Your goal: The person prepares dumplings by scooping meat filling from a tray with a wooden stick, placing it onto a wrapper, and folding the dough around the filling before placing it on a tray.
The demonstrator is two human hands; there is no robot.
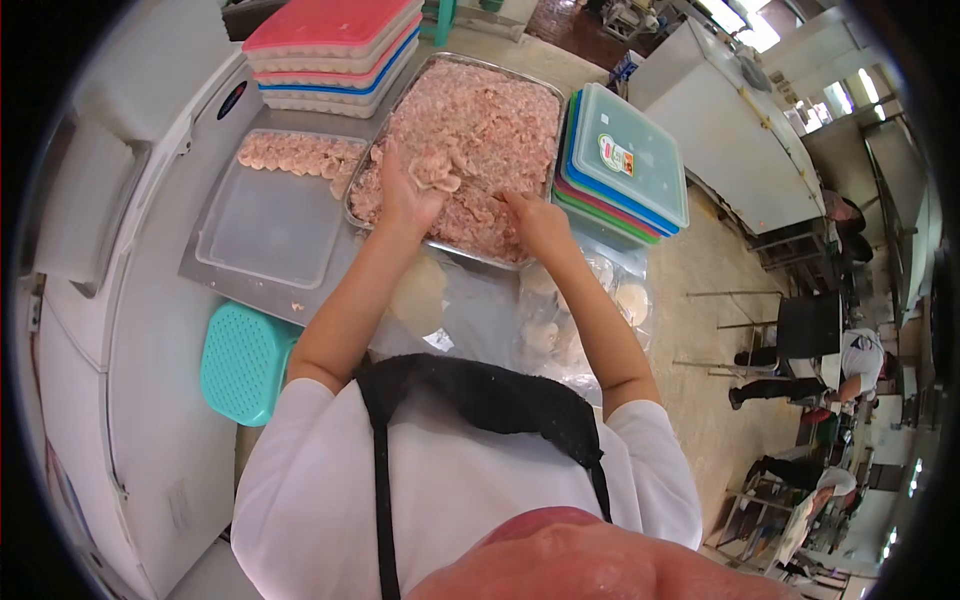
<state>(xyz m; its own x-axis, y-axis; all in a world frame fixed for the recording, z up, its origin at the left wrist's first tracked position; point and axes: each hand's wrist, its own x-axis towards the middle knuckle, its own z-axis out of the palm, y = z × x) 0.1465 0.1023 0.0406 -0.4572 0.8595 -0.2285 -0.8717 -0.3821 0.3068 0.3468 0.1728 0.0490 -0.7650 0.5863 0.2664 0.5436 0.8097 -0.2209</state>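
Observation:
A large metal tray [398, 97] is filled with ground meat mixture [480, 110]. My left hand [408, 198] is over the tray's near left part, its fingers curled around a dumpling [436, 170] with meat in its thin wrapper. At the near right part of the meat is my right hand [537, 222], closed with fingertips low at the mixture. Something thin seems to extend from its fingers, too unclear to name. Left of the tray, several finished dumplings [300, 153] sit in rows on a translucent plastic tray [265, 230]. Pale round wrappers [418, 297] lie in front of me.
Stacked containers with red and blue lids [330, 30] stand at the back left. Coloured lids [630, 160] are piled right of the meat. Bagged wrappers [570, 320] lie near my right forearm. A turquoise basket [243, 362] is at left. Other people [860, 365] work far right.

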